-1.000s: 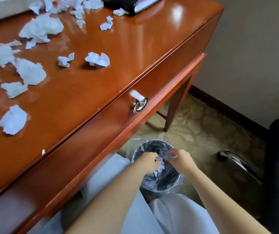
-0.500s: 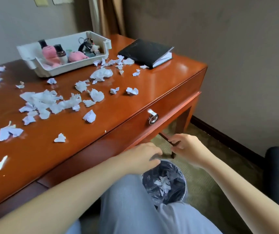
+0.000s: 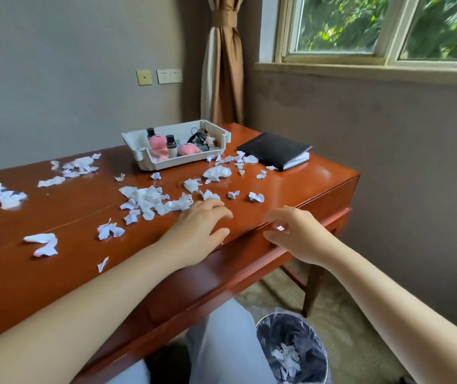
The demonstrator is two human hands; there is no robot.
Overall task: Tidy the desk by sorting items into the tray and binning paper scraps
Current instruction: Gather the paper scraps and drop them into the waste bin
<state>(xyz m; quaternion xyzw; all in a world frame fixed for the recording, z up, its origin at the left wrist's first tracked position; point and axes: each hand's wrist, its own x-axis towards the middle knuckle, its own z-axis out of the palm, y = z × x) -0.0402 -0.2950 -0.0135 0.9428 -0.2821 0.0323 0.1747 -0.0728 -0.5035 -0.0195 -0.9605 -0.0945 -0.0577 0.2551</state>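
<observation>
At centre frame, left hand (image 3: 202, 228) and right hand (image 3: 293, 235), empty and loose-fingered, are back from the bin (image 3: 259, 332) at the desk (image 3: 291, 184); many scraps (image 3: 149, 200) remain.

Both empty hands, left hand (image 3: 199, 228) and right hand (image 3: 293, 234), over scrap-strewn desk (image 3: 291, 187).

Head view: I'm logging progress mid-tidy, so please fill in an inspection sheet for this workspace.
Surface: glossy wooden desk, one drawer in front.
Job's things: white tray at the back holding pink toys and small bottles; paper scraps strewn over the desk; lined bin on the floor with scraps inside.
Clutter: black notebook beside the tray, scraps against its edge.
Hands: left hand over the desk near its front edge, empty; right hand before the drawer, fingers loosely curled, empty.
Cables: nothing seen for certain; a dark tangle in the tray is too small to tell.
Surroundings: curtain, window, wall sockets.
</observation>
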